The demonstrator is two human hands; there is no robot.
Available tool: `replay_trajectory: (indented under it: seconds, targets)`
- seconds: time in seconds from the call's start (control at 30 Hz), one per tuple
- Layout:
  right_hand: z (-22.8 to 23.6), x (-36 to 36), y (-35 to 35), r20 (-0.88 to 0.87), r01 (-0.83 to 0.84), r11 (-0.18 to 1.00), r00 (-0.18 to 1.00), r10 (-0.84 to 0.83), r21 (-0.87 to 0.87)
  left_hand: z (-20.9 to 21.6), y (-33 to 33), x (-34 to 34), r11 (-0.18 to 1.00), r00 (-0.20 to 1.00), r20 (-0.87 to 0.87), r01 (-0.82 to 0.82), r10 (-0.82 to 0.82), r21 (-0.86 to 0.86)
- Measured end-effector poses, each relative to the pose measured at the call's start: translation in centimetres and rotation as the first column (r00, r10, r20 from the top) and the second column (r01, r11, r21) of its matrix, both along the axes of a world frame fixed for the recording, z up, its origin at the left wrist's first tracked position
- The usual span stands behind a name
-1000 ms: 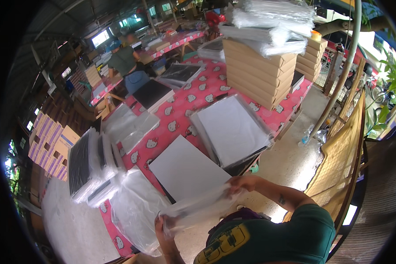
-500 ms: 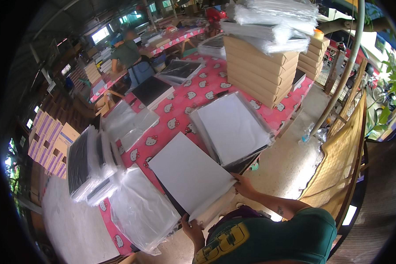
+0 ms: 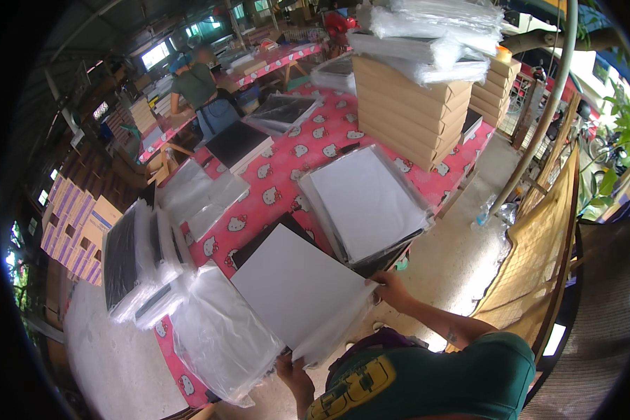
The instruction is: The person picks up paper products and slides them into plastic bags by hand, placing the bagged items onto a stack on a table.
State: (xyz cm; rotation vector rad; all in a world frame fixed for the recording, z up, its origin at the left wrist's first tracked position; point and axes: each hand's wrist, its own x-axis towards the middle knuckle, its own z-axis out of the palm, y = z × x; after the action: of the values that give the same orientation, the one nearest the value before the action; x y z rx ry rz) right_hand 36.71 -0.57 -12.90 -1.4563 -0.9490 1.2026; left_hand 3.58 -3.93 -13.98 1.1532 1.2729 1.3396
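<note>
A large white sheet [image 3: 297,280] lies slanted at the table's near edge, with loose clear plastic film [image 3: 339,336] along its near side. My right hand [image 3: 392,290] pinches the sheet and film at the right corner. At the near left corner my left hand [image 3: 295,372] is closed on the same edge; its fingertips are partly hidden. Black board [image 3: 264,241] shows under the sheet's far edge. Left of the sheet lies a pile of clear plastic sleeves [image 3: 220,336]. To its right, a second white sheet [image 3: 367,203] rests on a plastic-wrapped stack.
Wrapped dark boards [image 3: 143,259] stand piled at the left edge of the pink patterned table [image 3: 266,189]. Tall brown boxes [image 3: 409,108] topped with plastic-wrapped packs rise at the far right. A black-topped stack [image 3: 238,143] lies farther back. Another person [image 3: 199,91] stands beyond the table.
The white sheet has slid toward me, baring more black board beyond its far edge. Both hands still grip its near corners; my left hand has moved slightly left and nearer.
</note>
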Motion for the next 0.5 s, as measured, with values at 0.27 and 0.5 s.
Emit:
replay_trajectory:
  seconds: [0.27,0.5]
  targets:
    - [15.0,1.1,0.8,-0.694,-0.48,0.778,0.393,0.603,0.405,8.6,3.0,-8.2,0.966,0.801,0.548,0.14,-0.241,0.219]
    - [19.1,-3.9,8.0,-0.789,-0.168,0.855,0.332,0.517,0.49,16.8,10.0,-6.6,0.919,0.476,0.786,0.19,-0.395,0.347]
